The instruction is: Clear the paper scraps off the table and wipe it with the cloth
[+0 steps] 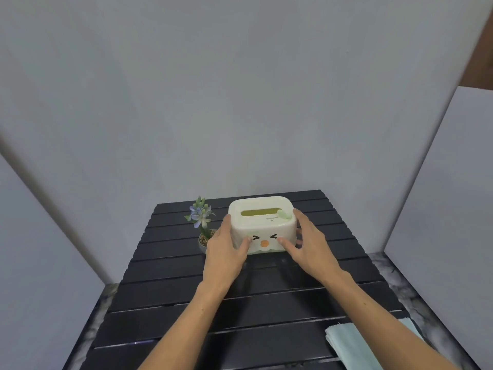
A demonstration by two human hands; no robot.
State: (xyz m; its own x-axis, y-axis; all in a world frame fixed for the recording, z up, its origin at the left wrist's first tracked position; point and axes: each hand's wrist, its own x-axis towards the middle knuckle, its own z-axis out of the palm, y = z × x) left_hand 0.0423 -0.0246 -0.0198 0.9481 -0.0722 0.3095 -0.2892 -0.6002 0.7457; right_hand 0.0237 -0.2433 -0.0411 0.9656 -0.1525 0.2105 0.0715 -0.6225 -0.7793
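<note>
Fingers [248, 240] of the left hand [224, 252] curl round the left end of a cream plastic tissue box with a squinting cartoon face and an orange nose [262, 225], thumb lying up its left side; the right hand [309, 249] mirrors this on the right end, one fingertip on the front face and the others wrapped round the corner. Both hands grasp the box, which sits at the far middle of the black slatted tabletop [240, 303]; whether it is lifted or resting there cannot be told.

No paper scraps show anywhere on the slats, so that part of the task looks done, or the scraps are out of sight. The pale blue folded cloth [354, 345], the thing the wiping needs, lies at the near right corner of the tabletop, partly under the right forearm and overhanging the near edge. It lies well apart from both sets of fingers, near and right of them, its long axis running from far-left to near-right. The right hand is the nearer one, and my judgement is that it would have to let go of the box and draw back toward the body to reach the cloth.

A small potted artificial plant with blue-white flowers [201, 217] stands just left of the box, close behind the left hand. Grey panels [240, 102] wall in the tabletop on three sides.
</note>
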